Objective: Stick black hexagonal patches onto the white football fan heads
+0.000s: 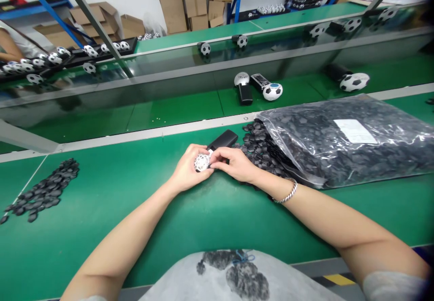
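My left hand is closed around a football-shaped device, whose white patterned ball head faces up between the fingers. Its black handle points away to the upper right. At the right side of the ball is my right hand, thumb and fingers pinched together; a dark bit shows by the fingertips, too small to make out. Just beyond the right hand lies a heap of small black plastic pieces, spilling from a clear plastic bag full of them.
More black pieces lie on the green table at left. Behind a metal edge strip, a lower green belt carries several football devices. A raised glossy ledge and cardboard boxes stand farther back. A person's arm shows at far left.
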`<action>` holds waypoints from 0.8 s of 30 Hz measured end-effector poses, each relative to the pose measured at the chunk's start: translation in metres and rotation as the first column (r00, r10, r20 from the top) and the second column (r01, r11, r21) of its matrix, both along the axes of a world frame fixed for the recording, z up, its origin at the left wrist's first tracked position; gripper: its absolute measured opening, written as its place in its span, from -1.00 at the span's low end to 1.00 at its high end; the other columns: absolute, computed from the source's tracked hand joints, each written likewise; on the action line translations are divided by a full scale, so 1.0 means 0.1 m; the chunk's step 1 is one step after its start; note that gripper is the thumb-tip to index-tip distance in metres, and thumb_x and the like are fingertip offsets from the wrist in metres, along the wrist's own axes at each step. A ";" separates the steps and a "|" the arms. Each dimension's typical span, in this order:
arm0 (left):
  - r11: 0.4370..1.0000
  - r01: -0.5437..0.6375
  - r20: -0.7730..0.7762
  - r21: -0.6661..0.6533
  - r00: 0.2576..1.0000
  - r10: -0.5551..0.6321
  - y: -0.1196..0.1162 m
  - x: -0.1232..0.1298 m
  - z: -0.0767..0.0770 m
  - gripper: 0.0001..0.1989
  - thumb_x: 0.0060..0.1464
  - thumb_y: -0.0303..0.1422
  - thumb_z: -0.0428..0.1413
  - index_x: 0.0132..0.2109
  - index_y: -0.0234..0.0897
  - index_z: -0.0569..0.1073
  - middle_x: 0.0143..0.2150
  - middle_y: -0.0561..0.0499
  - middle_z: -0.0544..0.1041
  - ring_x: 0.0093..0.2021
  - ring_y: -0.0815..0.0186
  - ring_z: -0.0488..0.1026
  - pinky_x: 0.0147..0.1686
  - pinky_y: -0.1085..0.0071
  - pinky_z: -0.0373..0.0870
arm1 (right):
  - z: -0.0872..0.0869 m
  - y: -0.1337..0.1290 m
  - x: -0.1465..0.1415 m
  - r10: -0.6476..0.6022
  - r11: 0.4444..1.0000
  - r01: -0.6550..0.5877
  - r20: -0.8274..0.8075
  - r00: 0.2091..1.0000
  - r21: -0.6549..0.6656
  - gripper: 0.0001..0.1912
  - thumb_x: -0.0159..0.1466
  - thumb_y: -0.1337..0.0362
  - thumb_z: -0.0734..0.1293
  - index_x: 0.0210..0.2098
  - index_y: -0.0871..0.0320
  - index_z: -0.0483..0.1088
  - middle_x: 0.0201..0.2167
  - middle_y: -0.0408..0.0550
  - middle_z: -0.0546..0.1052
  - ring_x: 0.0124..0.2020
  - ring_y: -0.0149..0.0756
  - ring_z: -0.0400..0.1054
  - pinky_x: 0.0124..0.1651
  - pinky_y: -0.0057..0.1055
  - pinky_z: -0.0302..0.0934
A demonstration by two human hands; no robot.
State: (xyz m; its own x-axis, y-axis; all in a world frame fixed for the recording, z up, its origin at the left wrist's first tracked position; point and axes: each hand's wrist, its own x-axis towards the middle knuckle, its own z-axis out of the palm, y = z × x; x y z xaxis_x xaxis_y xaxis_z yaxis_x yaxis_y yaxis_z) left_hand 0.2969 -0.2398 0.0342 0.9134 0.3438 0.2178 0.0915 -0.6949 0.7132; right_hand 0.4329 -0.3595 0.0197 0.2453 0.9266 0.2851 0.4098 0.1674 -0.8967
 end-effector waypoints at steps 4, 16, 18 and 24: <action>1.000 -0.012 -0.016 -0.018 1.000 0.012 -0.01 0.01 0.02 -0.65 -0.18 -0.38 0.18 -0.17 -0.24 0.32 -0.06 -0.08 0.31 0.02 0.17 0.28 0.01 0.19 0.24 | 0.03 0.05 0.01 -0.015 0.997 0.006 -0.126 0.992 -0.073 -0.90 0.04 0.37 0.39 -0.45 0.20 0.37 -0.47 -0.18 0.43 -0.44 -0.45 0.30 -0.34 -0.50 0.20; 0.995 -0.104 -0.005 0.007 0.995 0.104 -0.06 0.06 -0.02 -0.74 -0.18 -0.42 0.13 -0.25 -0.26 0.32 -0.26 0.03 0.32 -0.22 0.28 0.34 -0.20 0.34 0.29 | 0.14 0.20 0.19 0.089 0.969 -0.101 -0.059 0.994 -0.228 -0.83 0.04 0.27 0.39 -0.40 0.20 0.37 -0.49 -0.17 0.45 -0.45 -0.42 0.35 -0.37 -0.50 0.23; 0.991 -0.129 0.004 0.021 0.992 0.129 0.10 0.14 -0.01 -0.73 -0.17 -0.43 0.13 -0.24 -0.24 0.31 -0.25 0.04 0.33 -0.22 0.28 0.35 -0.20 0.35 0.30 | 0.24 0.31 0.47 0.023 0.962 0.014 0.131 0.991 -0.274 -0.75 0.09 0.18 0.36 -0.28 0.19 0.37 -0.36 -0.11 0.48 -0.33 -0.38 0.38 -0.27 -0.48 0.26; 0.908 -0.396 0.156 0.137 0.914 0.375 1.18 0.71 0.06 -0.70 -0.12 -0.38 0.12 -0.17 -0.28 0.29 -0.13 -0.09 0.31 0.00 0.08 0.25 0.04 0.09 0.16 | 0.65 0.45 1.69 -0.358 0.599 0.765 0.774 0.522 -0.238 -0.44 0.17 0.08 0.30 0.06 0.27 0.22 0.06 0.21 0.26 0.06 -0.08 0.19 0.03 -0.21 0.16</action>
